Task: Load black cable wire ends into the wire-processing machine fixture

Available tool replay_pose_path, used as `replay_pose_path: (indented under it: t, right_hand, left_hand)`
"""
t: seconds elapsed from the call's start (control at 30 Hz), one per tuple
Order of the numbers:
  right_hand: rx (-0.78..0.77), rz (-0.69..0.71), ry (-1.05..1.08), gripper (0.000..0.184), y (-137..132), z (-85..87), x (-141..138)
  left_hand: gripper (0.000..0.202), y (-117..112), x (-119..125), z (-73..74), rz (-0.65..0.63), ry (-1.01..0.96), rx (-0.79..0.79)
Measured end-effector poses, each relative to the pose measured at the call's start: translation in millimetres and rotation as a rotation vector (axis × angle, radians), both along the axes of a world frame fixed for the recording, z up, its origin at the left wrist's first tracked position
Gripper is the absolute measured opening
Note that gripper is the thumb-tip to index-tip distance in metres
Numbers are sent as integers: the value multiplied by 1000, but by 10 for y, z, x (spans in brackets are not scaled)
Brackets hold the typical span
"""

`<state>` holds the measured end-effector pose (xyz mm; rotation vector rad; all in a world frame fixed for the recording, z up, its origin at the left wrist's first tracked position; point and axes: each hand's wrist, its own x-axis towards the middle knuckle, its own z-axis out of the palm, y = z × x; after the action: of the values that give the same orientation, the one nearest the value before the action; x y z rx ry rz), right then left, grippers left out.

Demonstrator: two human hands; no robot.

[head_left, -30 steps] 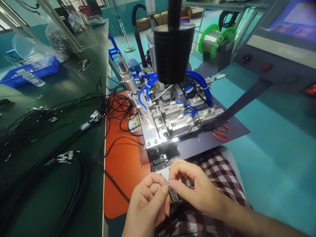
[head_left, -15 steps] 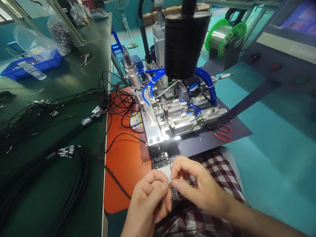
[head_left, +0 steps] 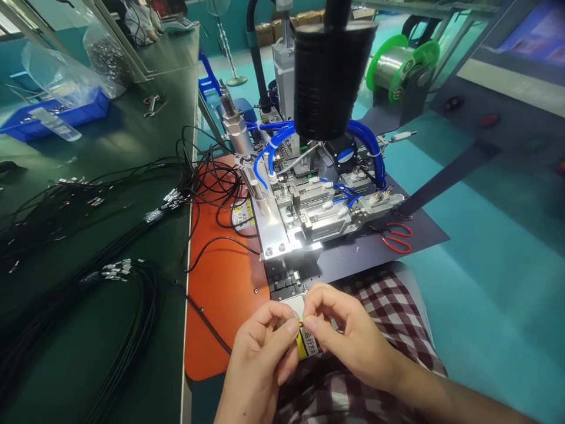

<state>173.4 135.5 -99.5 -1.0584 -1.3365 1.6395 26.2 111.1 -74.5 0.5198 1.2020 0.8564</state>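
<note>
Close together at the front of the machine, both my hands pinch the thin wire ends (head_left: 301, 323) of a cable. My left hand (head_left: 267, 347) is closed, thumb against index finger. My right hand (head_left: 339, 333) pinches from the other side, its fingertips almost touching the left ones. The wires are tiny and mostly hidden by the fingers. A black cable (head_left: 209, 328) runs across the orange board (head_left: 225, 306) towards my left hand. Below the fingertips shows a label with printed characters (head_left: 310, 341), and beyond stands the metal machine (head_left: 304, 206) with blue air tubes (head_left: 282, 134).
On the green bench (head_left: 163, 330) at left lie bundles of black cables (head_left: 141, 312) with silvery connector ends, and a blue tray (head_left: 88, 115). Red-handled pliers (head_left: 399, 238) rest right of the machine. A green-rimmed solder wire spool (head_left: 399, 68) stands behind. A black nozzle (head_left: 333, 82) hangs overhead.
My fingertips have drawn slightly closer together and up, covering the red and white wire ends that showed before. More of the yellow label is visible beneath them.
</note>
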Motion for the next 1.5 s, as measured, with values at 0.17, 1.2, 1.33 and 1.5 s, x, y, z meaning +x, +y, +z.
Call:
replay_pose_path:
  t: [0.17, 1.2, 1.33, 1.5]
  right_hand:
    - [-105, 13, 42, 13, 3, 2, 1]
    - [259, 92, -180, 11, 87, 56, 143]
    - [653, 60, -379, 11, 34, 17, 184]
    - [679, 19, -382, 13, 5, 2, 191]
  left_hand:
    - [21, -3, -5, -13, -12, 24, -6]
    - [29, -11, 42, -26, -46, 63, 25]
    - [28, 14, 45, -6, -32, 54, 34]
    - [22, 4, 34, 13, -13, 32, 43]
